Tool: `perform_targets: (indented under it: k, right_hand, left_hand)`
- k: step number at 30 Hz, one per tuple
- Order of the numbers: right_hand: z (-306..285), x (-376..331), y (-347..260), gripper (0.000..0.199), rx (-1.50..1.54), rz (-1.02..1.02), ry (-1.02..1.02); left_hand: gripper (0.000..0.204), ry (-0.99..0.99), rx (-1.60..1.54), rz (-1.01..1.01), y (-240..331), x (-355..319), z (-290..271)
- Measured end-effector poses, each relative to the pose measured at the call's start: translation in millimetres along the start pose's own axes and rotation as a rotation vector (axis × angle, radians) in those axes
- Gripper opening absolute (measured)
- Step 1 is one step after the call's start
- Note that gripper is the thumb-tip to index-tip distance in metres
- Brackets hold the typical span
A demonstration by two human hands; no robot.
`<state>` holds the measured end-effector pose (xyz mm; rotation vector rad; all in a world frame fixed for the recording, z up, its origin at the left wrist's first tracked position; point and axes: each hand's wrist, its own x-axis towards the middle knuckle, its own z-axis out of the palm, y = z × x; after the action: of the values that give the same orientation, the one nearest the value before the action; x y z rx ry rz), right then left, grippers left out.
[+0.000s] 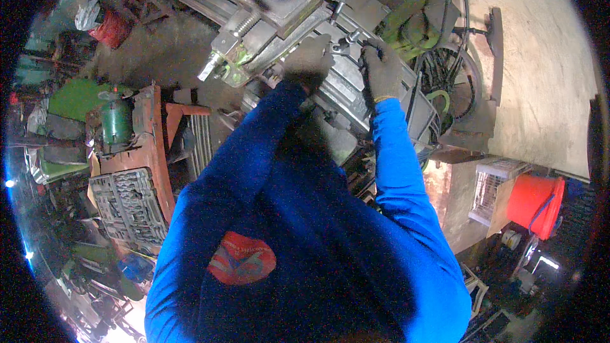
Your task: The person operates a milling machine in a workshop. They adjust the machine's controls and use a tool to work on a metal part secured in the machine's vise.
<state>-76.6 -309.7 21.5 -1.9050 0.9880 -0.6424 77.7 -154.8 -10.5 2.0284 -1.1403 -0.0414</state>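
My left hand (pixel 307 58), in a grey work glove, is at the near edge of a metal machine table. Its fingers are curled together, and what they grip, if anything, is hidden. My right hand (pixel 385 73), gloved alike, is bent over the table to the right, thumb and fingers drawn in; its grip is hidden too. Between the hands lies a shiny metal tool, seemingly a wrench (pixel 347 44), close to the right fingertips. Under both hands runs the slotted machine table (pixel 343 86). A heavy machine vise (pixel 279 9) with a thick screw (pixel 243 25) sits just beyond my left hand.
A socket set in an open case (pixel 128 207) and a green jack-like cylinder (pixel 117 121) rest on a rusty bench (pixel 152 152) to the left. Right of the machine are a spoked wheel (pixel 452 82) and a red bucket (pixel 535 205). A pale wall (pixel 546 70) rises at right.
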Motion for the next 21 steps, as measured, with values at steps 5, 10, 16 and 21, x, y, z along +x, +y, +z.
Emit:
perform_targets:
  k: [5,10,16,21]
  right_hand:
    - [1.1,-8.0,-12.8,0.048,0.008,-0.133,0.058]
    - [14.6,-6.4,-64.7,0.074,-0.205,-0.069,-0.126]
    - [47.7,18.9,-45.2,0.064,-0.72,-0.14,-0.223]
    - [25.4,89.1,29.5,0.064,-1.362,-0.663,-0.338]
  left_hand:
    - [0.042,0.078,-0.079,0.059,-0.2,-42.7,-40.3]
    - [0.045,0.014,-0.135,-0.041,-17.7,-107.6,-94.5]
    - [0.036,-0.351,-0.007,-0.172,3.8,-100.7,-102.3]
    - [0.031,0.078,0.113,-0.058,14.8,-37.5,22.7]
